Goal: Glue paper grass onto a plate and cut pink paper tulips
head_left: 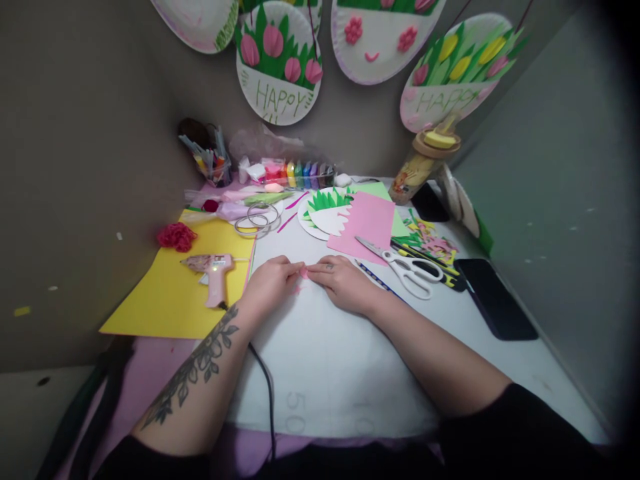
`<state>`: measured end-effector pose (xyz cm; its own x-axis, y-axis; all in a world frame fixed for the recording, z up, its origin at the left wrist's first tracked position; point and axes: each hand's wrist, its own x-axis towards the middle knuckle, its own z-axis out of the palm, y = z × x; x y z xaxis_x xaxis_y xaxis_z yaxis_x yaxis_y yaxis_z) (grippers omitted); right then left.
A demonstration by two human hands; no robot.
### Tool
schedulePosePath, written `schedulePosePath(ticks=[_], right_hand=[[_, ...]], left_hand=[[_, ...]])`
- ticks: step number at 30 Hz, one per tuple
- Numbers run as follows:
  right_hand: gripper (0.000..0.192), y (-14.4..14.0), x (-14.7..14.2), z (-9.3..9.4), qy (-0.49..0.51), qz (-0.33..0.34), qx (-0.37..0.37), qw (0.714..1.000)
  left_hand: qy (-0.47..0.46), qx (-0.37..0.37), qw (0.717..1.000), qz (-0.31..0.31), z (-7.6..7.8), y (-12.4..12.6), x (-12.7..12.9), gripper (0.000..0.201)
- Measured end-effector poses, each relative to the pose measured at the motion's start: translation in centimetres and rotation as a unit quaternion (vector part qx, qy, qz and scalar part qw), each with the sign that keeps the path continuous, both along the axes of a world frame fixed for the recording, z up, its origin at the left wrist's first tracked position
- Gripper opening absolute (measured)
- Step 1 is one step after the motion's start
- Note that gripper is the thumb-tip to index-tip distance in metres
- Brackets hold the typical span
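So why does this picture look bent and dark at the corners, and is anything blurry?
Head view: a wide lens bows the walls and table edges, and the right corners fade to black. Light is soft and even, with faint shadows only. The left hand and right hand are fairly sharp around a small pink piece; the paper plates on the wall look softer.

Tiny pink piece pinched between left hand and right hand: mostly covered by fingertips, shape unreadable. Paper plates on the wall cut off by top edge. Jar label at worktop's far right corner blurred. Glue gun cord runs off the near edge.
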<state>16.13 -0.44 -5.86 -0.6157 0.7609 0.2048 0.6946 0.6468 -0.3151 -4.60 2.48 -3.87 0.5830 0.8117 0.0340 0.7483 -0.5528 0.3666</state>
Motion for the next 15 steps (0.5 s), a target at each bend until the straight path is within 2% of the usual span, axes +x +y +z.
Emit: schedulePosePath(ticks=[5, 15], right_hand=[[0.04, 0.11, 0.17, -0.17, 0.001, 0.004, 0.003, 1.0], [0.04, 0.18, 0.14, -0.18, 0.008, 0.007, 0.008, 1.0]], left_hand=[[0.086, 0.046, 0.991, -0.095, 0.19, 0.22, -1.02, 0.032], [0.137, 0.059, 0.98, -0.131, 0.44, 0.38, -1.04, 0.034]])
